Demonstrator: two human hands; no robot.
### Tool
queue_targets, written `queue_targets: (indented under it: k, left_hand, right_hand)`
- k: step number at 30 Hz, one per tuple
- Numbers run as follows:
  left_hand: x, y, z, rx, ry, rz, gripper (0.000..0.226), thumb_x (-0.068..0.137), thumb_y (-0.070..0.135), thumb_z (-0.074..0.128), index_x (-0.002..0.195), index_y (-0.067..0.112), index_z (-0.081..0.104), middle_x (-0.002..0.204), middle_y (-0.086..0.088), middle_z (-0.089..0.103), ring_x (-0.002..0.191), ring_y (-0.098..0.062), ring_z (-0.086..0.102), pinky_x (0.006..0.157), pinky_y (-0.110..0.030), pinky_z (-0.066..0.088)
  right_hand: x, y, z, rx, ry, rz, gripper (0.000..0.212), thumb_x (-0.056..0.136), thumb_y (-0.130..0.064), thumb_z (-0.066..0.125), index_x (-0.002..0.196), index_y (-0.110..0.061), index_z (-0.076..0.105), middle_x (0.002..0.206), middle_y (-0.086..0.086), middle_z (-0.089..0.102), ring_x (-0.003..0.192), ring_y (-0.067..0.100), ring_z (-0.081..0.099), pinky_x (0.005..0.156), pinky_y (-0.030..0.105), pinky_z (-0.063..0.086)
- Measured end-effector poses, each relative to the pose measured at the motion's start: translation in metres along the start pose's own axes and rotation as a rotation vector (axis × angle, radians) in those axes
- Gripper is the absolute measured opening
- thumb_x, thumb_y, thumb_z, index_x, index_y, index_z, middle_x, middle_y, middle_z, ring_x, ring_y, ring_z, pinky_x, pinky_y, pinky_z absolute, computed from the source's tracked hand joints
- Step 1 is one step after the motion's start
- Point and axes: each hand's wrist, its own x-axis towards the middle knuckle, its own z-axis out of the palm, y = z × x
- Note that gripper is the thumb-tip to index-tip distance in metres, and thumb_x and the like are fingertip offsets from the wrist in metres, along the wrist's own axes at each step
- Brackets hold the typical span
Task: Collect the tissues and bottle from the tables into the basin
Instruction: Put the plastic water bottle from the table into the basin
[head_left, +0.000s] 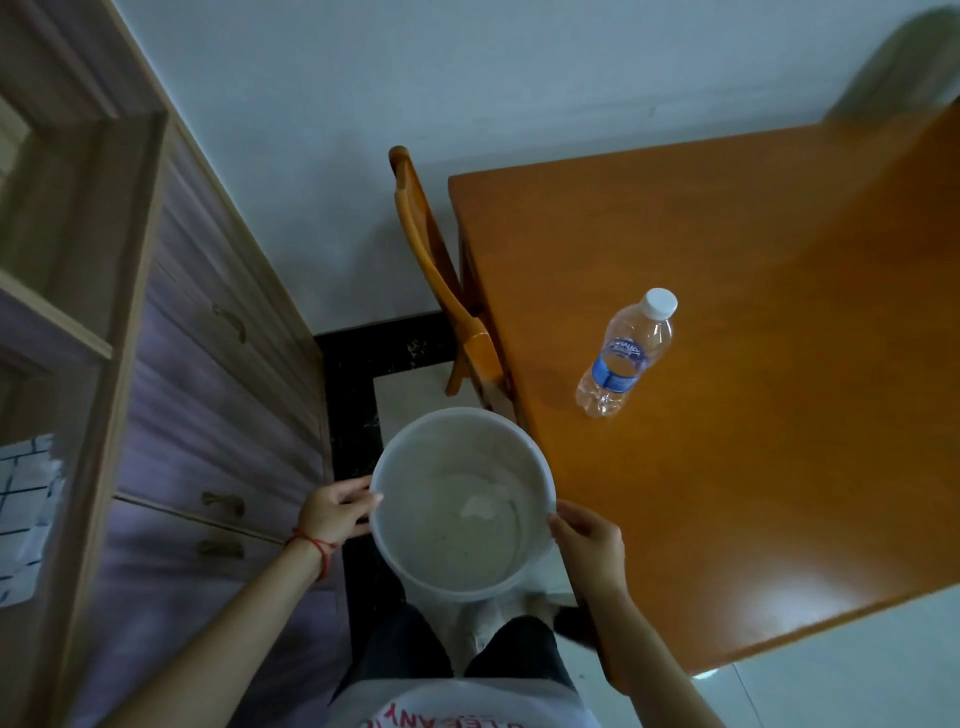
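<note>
I hold a white round basin (540, 467) in front of my body with both hands. My left hand (332, 512) grips its left rim and my right hand (589, 538) grips its right rim. A white crumpled tissue (480, 506) lies inside the basin. A clear plastic bottle (626, 353) with a white cap and blue label stands upright on the orange wooden table (753, 441), up and to the right of the basin. No tissue shows on the table.
A wooden chair (441, 280) stands tucked at the table's left side, just beyond the basin. A tall wooden cabinet with drawers (208, 415) fills the left. A white wall is ahead. Tiled floor shows below the table's near edge.
</note>
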Motion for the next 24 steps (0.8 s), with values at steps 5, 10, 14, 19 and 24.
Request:
queue_targets:
  k: [5, 10, 14, 19, 24]
  left_hand:
    - [0.014, 0.007, -0.002, 0.054, -0.024, 0.007, 0.037, 0.083, -0.002, 0.058, 0.119, 0.001, 0.055, 0.079, -0.002, 0.064, 0.069, -0.014, 0.061, 0.056, -0.027, 0.055]
    - [0.024, 0.015, -0.002, 0.063, -0.056, 0.021, 0.037, 0.083, -0.002, 0.057, 0.12, -0.001, 0.054, 0.079, -0.003, 0.063, 0.07, -0.017, 0.062, 0.054, -0.026, 0.056]
    - [0.027, 0.019, -0.001, 0.069, -0.058, 0.044, 0.037, 0.083, -0.003, 0.056, 0.12, -0.001, 0.054, 0.078, -0.003, 0.062, 0.071, -0.016, 0.06, 0.045, -0.016, 0.054]
    - [0.032, 0.021, -0.001, 0.066, -0.068, 0.051, 0.038, 0.082, -0.004, 0.057, 0.12, -0.002, 0.053, 0.079, -0.005, 0.061, 0.072, -0.02, 0.06, 0.047, -0.017, 0.055]
    - [0.034, 0.021, -0.004, 0.085, -0.078, 0.058, 0.038, 0.082, -0.002, 0.058, 0.12, 0.0, 0.054, 0.083, -0.005, 0.063, 0.077, -0.021, 0.062, 0.056, -0.026, 0.056]
  right_hand:
    - [0.003, -0.003, 0.003, -0.012, 0.029, -0.016, 0.018, 0.082, -0.018, 0.064, 0.09, -0.033, 0.07, 0.067, -0.027, 0.068, 0.064, -0.004, 0.063, 0.052, 0.01, 0.05]
    - [0.004, -0.01, 0.002, -0.025, 0.087, -0.012, 0.022, 0.084, -0.024, 0.064, 0.105, -0.021, 0.066, 0.081, -0.017, 0.067, 0.073, 0.002, 0.064, 0.061, 0.012, 0.048]
    - [0.023, -0.04, -0.017, 0.047, 0.249, -0.068, 0.05, 0.08, -0.029, 0.067, 0.125, -0.018, 0.05, 0.108, -0.001, 0.061, 0.097, 0.016, 0.06, 0.075, 0.022, 0.048]
    - [0.063, -0.092, -0.041, 0.05, 0.497, -0.257, 0.081, 0.072, -0.03, 0.075, 0.139, -0.02, 0.031, 0.137, 0.005, 0.046, 0.12, 0.016, 0.046, 0.094, 0.033, 0.044]
    - [0.087, -0.118, -0.047, 0.115, 0.569, -0.322, 0.092, 0.069, -0.034, 0.077, 0.142, -0.025, 0.021, 0.146, 0.006, 0.036, 0.131, 0.017, 0.037, 0.098, 0.028, 0.037]
